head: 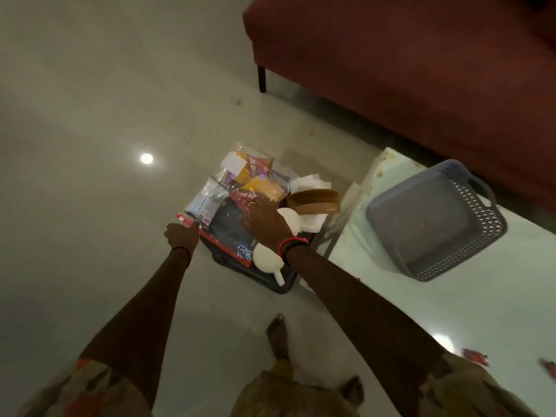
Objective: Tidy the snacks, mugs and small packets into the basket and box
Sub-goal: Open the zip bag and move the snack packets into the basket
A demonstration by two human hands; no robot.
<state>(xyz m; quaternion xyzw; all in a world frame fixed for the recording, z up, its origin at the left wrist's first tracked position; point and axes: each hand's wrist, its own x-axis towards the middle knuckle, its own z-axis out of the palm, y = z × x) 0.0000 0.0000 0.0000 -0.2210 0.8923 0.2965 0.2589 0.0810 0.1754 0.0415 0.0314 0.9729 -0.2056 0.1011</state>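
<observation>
A dark box (pixel 264 276) stands on the floor beside the table, heaped with snack packets in clear wrap (pixel 255 179), white mugs (pixel 266 258) and a brown item (pixel 314 201). My left hand (pixel 182 234) pinches a small red-and-white packet (pixel 184 219) at the box's left edge. My right hand (pixel 264 219) lies spread, palm down, on the dark packets in the box. The grey perforated basket (pixel 436 219) sits empty on the white table.
The white table (pixel 451 296) runs along the right, with small red packets (pixel 475 356) near its front. A dark red sofa (pixel 406 55) stands behind it. My bare feet (pixel 278 335) are on the glossy tiled floor.
</observation>
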